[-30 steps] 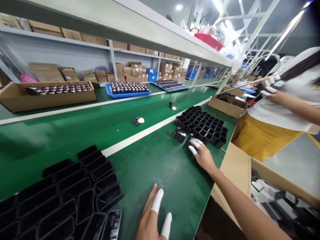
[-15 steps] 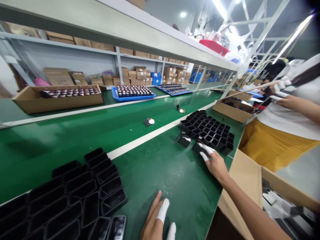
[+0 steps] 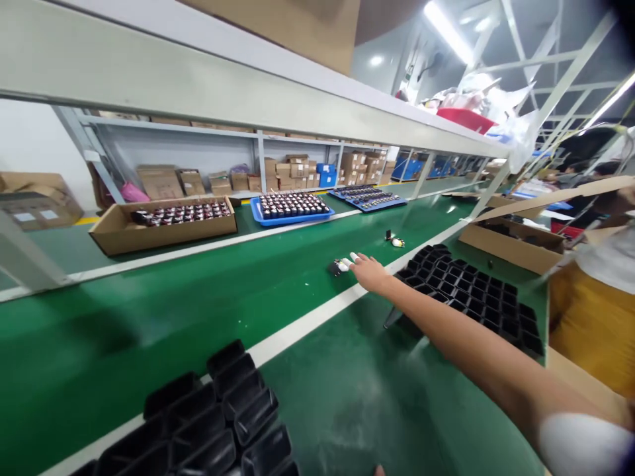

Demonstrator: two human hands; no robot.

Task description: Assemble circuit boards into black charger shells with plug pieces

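My right arm stretches far out over the green conveyor belt (image 3: 208, 297). My right hand (image 3: 368, 272) has white finger cots and its fingers are stretched out, with the tips touching a small black and white part (image 3: 337, 267) lying on the belt. I cannot see a closed grip on it. A second small part (image 3: 395, 240) lies further along the belt. Just right of my forearm is a black compartment tray (image 3: 476, 301). Of my left hand only a fingertip (image 3: 380, 471) shows at the bottom edge.
Another black compartment tray (image 3: 223, 410) lies at the near left. Across the belt stand a cardboard box of parts (image 3: 163, 228) and two blue trays (image 3: 292, 207) (image 3: 370, 197). An open cardboard box (image 3: 510, 241) and a co-worker in a yellow skirt (image 3: 595, 317) are at right.
My right hand left the near edge of the black tray and reached forward and left to the small part on the belt. My left hand dropped almost out of view. The camera tilted up.
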